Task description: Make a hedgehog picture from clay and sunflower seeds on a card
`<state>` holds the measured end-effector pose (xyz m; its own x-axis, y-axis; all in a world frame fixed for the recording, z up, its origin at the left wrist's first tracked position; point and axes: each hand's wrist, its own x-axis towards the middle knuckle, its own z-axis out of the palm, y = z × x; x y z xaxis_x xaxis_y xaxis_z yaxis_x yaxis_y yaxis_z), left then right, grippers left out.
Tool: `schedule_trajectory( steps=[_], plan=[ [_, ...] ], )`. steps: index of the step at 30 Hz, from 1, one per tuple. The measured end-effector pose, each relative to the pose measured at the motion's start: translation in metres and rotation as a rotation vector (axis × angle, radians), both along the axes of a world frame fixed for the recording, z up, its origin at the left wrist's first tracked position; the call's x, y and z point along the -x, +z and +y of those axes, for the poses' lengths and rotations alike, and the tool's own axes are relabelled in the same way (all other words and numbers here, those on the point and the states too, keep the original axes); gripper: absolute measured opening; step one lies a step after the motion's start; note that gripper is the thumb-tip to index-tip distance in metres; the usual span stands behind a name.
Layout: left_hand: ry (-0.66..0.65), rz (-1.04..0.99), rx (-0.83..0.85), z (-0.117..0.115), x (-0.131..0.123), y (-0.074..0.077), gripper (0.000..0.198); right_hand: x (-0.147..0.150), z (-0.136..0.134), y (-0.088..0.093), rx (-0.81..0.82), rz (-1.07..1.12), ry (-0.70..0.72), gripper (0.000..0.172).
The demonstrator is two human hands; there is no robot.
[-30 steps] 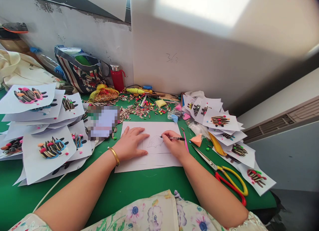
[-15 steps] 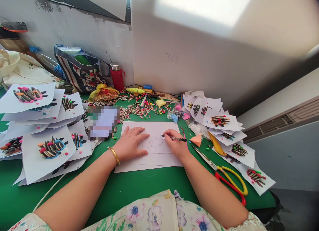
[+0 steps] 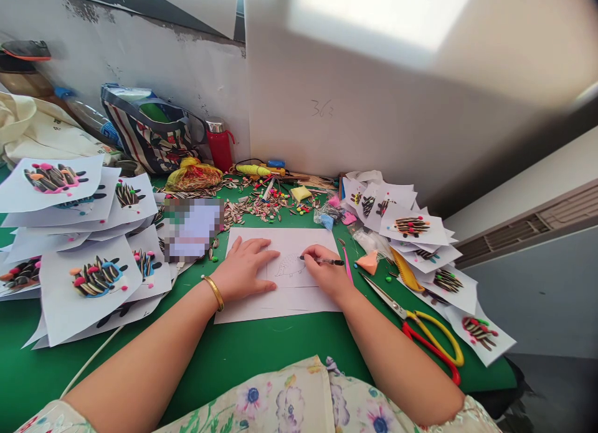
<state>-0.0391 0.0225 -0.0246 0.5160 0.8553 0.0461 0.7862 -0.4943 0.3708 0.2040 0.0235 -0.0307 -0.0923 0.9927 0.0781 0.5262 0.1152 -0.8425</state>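
Note:
White sheets of paper lie on the green table in front of me. On the top one is a line drawing of a hedgehog. My left hand rests flat with fingers spread on the paper, left of the drawing. In my right hand a black pen is gripped, its tip at the drawing's upper right. Part of the drawing's right side is hidden by that hand. A pink tool lies just right of the paper.
Scissors with red and yellow handles lie at right. Stacked seed-decorated cards stand at left and right. Loose sunflower seeds, a red bottle and a striped bag are at the back. A blurred phone lies left of the paper.
My right hand and the pen have shifted slightly left over the drawing. The left hand stays where it was.

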Motion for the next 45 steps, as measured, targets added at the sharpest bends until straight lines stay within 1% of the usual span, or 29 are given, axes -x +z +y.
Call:
schedule_trajectory(
  steps=[12,28,34,36,41,45],
  plan=[
    [-0.007,0.031,-0.003,0.000,0.000,0.001,0.070,-0.001,0.002,-0.003,0.000,0.025,-0.028,0.017],
    [-0.008,0.039,-0.006,0.000,-0.001,0.001,0.071,-0.002,0.003,-0.004,-0.001,0.005,-0.013,0.018],
    [-0.004,0.022,-0.008,0.000,0.000,0.000,0.070,0.000,-0.002,0.002,-0.024,0.008,-0.018,0.017],
    [-0.007,0.022,-0.011,0.000,0.000,-0.001,0.071,0.003,-0.007,0.005,-0.027,0.003,-0.001,0.016],
    [-0.010,0.022,-0.020,0.000,0.000,-0.002,0.072,0.014,-0.016,0.007,-0.014,-0.033,0.093,0.017],
    [-0.011,0.032,-0.027,0.000,0.000,-0.003,0.072,0.017,-0.018,0.006,-0.004,-0.040,0.105,0.016]
  ],
)
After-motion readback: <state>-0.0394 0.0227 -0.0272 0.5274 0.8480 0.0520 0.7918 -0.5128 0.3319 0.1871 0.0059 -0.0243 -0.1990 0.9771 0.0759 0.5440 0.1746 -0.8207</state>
